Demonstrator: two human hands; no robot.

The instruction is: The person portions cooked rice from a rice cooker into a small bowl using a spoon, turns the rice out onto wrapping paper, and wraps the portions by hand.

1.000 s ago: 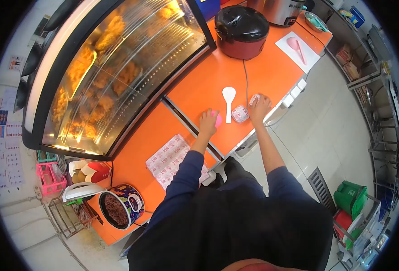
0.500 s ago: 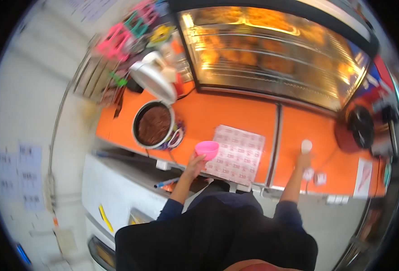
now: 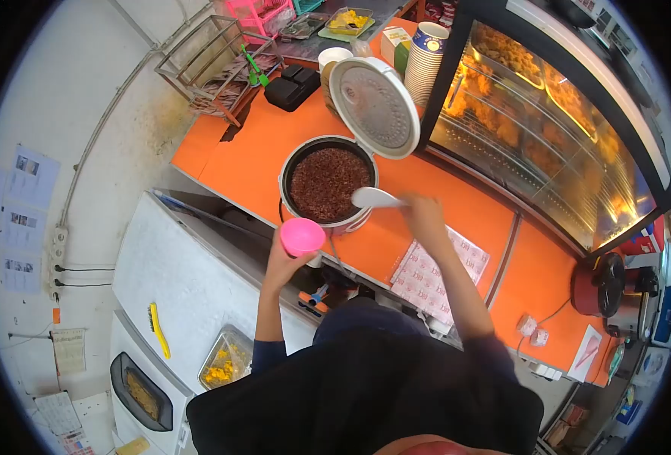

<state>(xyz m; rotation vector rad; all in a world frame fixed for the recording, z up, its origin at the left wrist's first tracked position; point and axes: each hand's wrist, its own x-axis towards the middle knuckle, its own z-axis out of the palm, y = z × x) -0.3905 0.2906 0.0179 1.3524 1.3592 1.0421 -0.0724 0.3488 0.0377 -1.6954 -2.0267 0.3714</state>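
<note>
My left hand [image 3: 281, 262] holds a pink bowl [image 3: 303, 236] close to the front edge of the counter. Its inside faces up and looks bare. In my right hand [image 3: 424, 218] is a white rice paddle [image 3: 377, 199], whose blade reaches over the right rim of the rice cooker [image 3: 375, 163]. Dark reddish-brown cooked rice [image 3: 324, 182] fills much of the cooker's pot. The cooker's lid [image 3: 375, 106] stands raised behind it. Below my right forearm lies a stack of printed wrapping paper [image 3: 426, 277], partly covered by the arm.
A heated display case [image 3: 548, 129] with fried food stands at the back right. Stacked paper cups [image 3: 426, 61] rise beside the lid. A black box [image 3: 293, 87] and a metal rack [image 3: 218, 64] are at the back left. A white freezer [image 3: 191, 265] borders the counter's left front.
My view has turned left toward the rice cooker. My right hand has come from the counter's right side to the cooker with the paddle. The pink bowl is now beside the cooker's front.
</note>
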